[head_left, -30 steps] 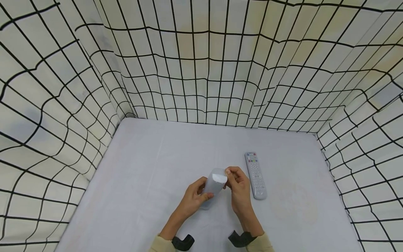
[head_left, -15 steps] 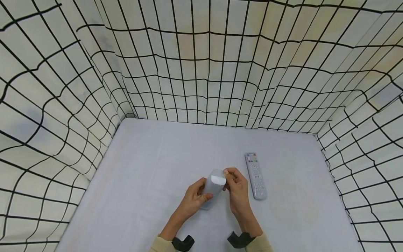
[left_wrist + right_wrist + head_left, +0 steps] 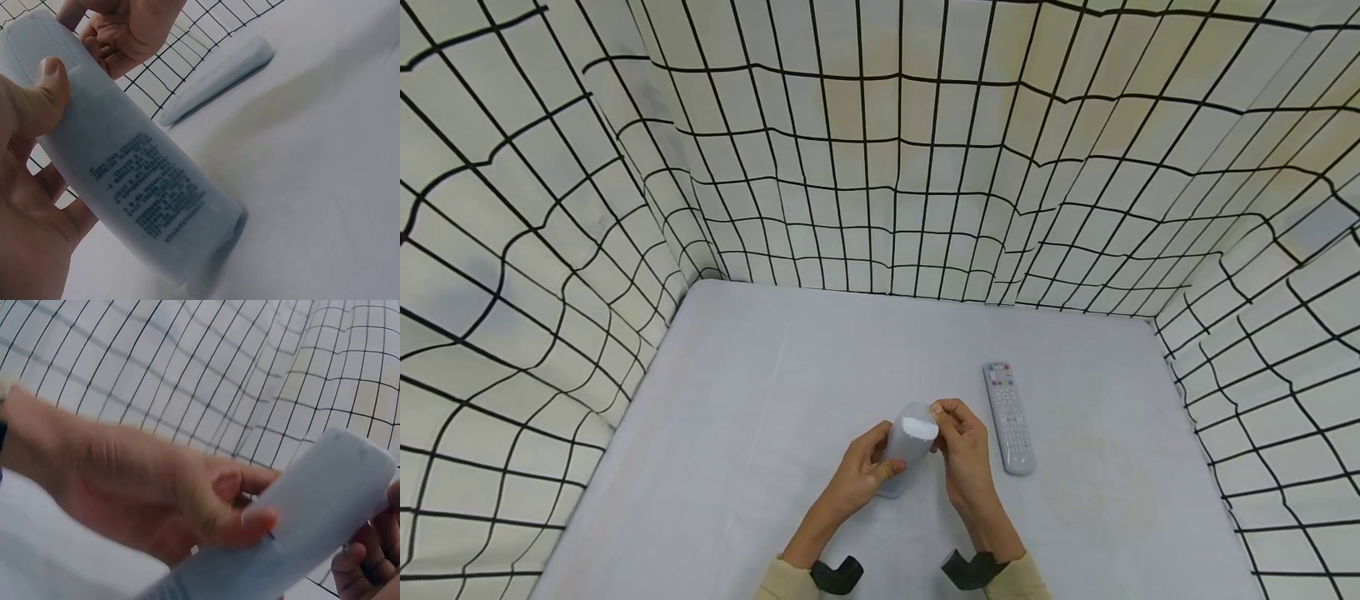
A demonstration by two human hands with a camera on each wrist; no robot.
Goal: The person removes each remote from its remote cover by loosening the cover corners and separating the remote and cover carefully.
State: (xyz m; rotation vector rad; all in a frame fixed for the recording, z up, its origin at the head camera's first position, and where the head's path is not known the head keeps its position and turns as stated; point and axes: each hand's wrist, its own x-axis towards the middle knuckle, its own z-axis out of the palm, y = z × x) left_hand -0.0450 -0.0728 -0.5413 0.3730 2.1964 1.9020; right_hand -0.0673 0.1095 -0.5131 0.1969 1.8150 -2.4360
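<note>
Plainly, two remotes are in view, one held and one lying flat. The held remote (image 3: pixel 912 448) is tilted, near the front middle of the one white counter (image 3: pixel 752 400), with both hands on it. The left grip (image 3: pixel 861 469) is closed round its body, one thumb pressed on the near face. The right grip (image 3: pixel 967 454) pinches a corner of the upper end between thumb and finger. In the left wrist view, that face bears one block of dark print (image 3: pixel 153 187) in several lines and, higher up, one rectangular outline; whether the lower end touches the counter I cannot tell. The lying remote (image 3: pixel 1009 419), buttons up, is just right of the right grip, apart from it. Two black wrist pieces (image 3: pixel 837 577) and two pale yellow sleeves (image 3: pixel 1018 581) show, one per arm. Black netting (image 3: pixel 900 77) lines three sides.
</note>
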